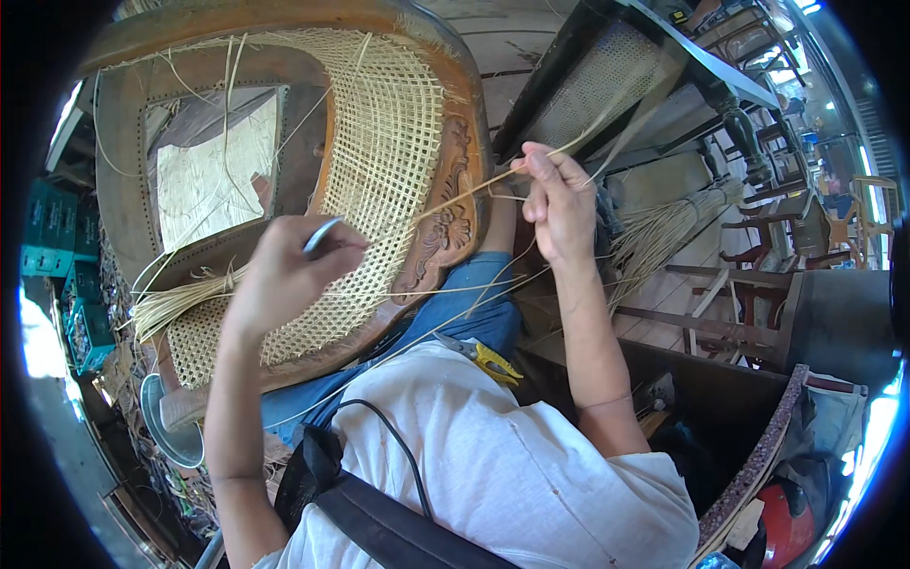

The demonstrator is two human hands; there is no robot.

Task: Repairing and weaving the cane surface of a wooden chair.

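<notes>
A wooden chair frame [284,17] with a woven cane back [384,142] and carved edge [450,223] lies across my lap. My left hand [289,270] is closed over the weave, with a small tool [322,234] in it; only its shiny metal end shows, so its kind is unclear. To the right of the frame, my right hand [557,197] is raised and pinches a cane strand [464,194] between thumb and fingers. That strand runs taut from the weave to my fingertips. Loose strands trail below my right hand.
A bundle of cane [180,308] rests on the frame at left, another bundle [678,223] at right. Yellow-handled pliers [495,362] lie by my lap. A dark caned chair [607,85] stands at far right. Green crates [52,223] are stacked left, beside a bucket [171,422].
</notes>
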